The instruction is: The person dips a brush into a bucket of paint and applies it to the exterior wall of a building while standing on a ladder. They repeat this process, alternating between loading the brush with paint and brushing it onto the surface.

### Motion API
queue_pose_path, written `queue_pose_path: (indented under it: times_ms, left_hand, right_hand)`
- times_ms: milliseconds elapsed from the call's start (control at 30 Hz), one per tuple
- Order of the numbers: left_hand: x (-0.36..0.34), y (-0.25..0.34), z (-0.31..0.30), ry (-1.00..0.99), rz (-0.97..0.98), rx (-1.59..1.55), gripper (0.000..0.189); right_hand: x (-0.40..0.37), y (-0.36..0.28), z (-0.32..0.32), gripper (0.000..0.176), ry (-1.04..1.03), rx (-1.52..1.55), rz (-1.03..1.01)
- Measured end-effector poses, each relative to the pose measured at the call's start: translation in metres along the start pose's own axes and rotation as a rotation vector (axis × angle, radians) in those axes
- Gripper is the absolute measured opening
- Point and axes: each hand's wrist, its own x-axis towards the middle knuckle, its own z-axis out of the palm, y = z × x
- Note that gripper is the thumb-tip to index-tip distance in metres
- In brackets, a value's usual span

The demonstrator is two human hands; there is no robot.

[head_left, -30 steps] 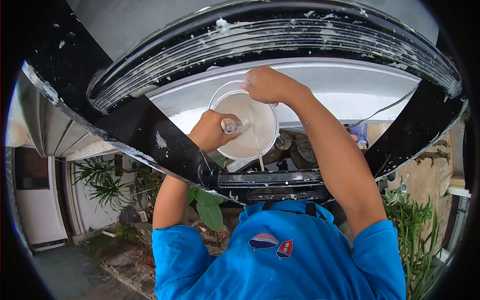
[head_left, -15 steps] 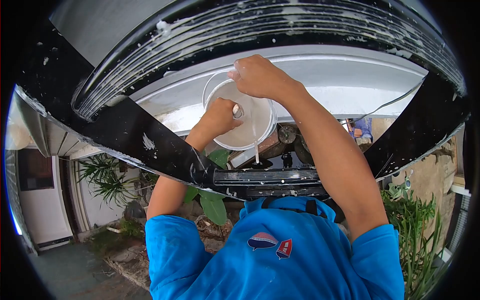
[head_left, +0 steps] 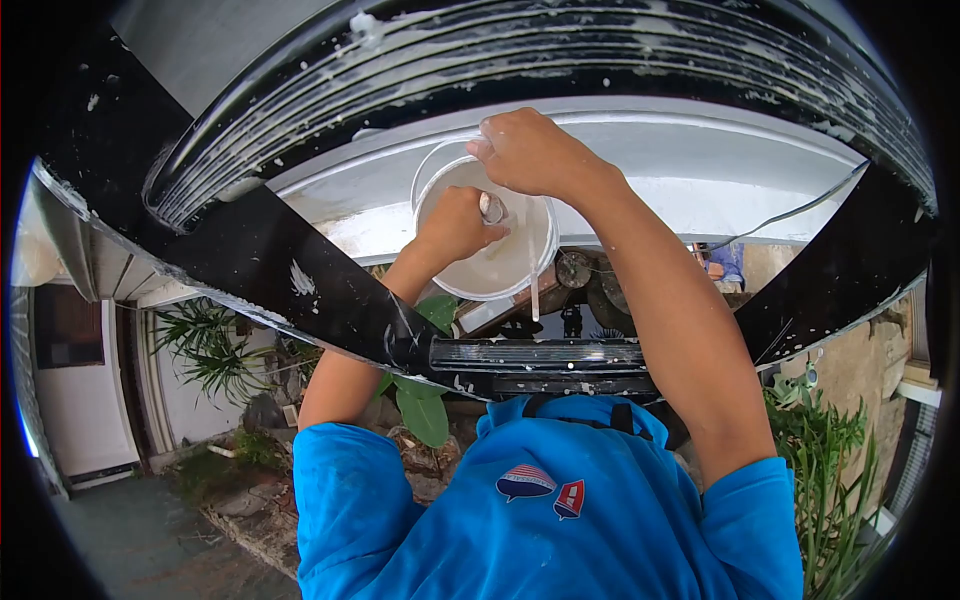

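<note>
A round white bucket (head_left: 549, 250) with pale, milky contents hangs over a gap beside the white ledge. My right hand (head_left: 530, 150) is closed round its wire handle at the top rim. My left hand (head_left: 462, 225) is over the bucket's opening, its fingers wrapped round a tool handle (head_left: 491, 207) whose rounded end shows; the rest of the tool is hidden. A thin pale strip or stick (head_left: 535, 285) crosses the bucket's near right rim and points down.
Black ladder-like side rails (head_left: 290, 280), spattered white, flank my arms. A wide ribbed step (head_left: 560, 50) lies beyond, and a narrower one (head_left: 540, 354) is near my chest. Behind are a white ledge (head_left: 700, 200), a cable (head_left: 790, 213) and plants (head_left: 423, 412).
My left hand has moved slightly up and right with the tool handle. The bucket appears slightly farther right, and the strip at its rim has shifted right. My right hand keeps its hold.
</note>
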Motion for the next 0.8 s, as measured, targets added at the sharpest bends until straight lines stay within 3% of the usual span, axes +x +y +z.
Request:
queue_pose_path:
  times_ms: [500,800]
  left_hand:
    - [0.007,-0.014,0.015,-0.030,0.057,0.064,0.023]
    - [-0.052,-0.003,-0.037,0.144,-0.108,-0.411,0.020]
  right_hand:
    - [-0.002,-0.002,-0.004,0.034,-0.031,-0.034,-0.008]
    - [-0.002,0.000,-0.005,0.034,0.002,-0.012,0.002]
